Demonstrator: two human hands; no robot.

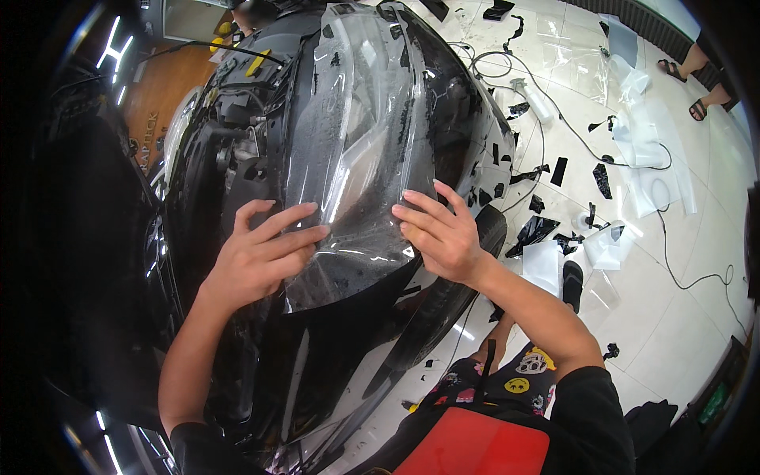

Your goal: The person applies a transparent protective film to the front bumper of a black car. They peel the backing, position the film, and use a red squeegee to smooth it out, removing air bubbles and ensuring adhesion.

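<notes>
A clear, wrinkled, wet-looking film (352, 265) lies over the headlight (356, 170) of a black car and the bodywork around it. My left hand (261, 253) rests at the film's left side, fingers stretched out and apart, tips on the film. On the film's right side, above the front wheel, my right hand (443, 233) has its fingers spread, with the tips touching the film. Both thumbs are mostly hidden. The near edge of the film curves across the black fender (340, 348) below my hands.
The engine bay (241, 158) is exposed at left, beside the raised dark hood (87, 261). The front tire (443, 317) is close to my right forearm. Black film scraps (534, 231), a cable (570, 127), a spray bottle (537, 101) and clear sheets (645, 134) litter the tiles. A person's feet (697, 109) show far right.
</notes>
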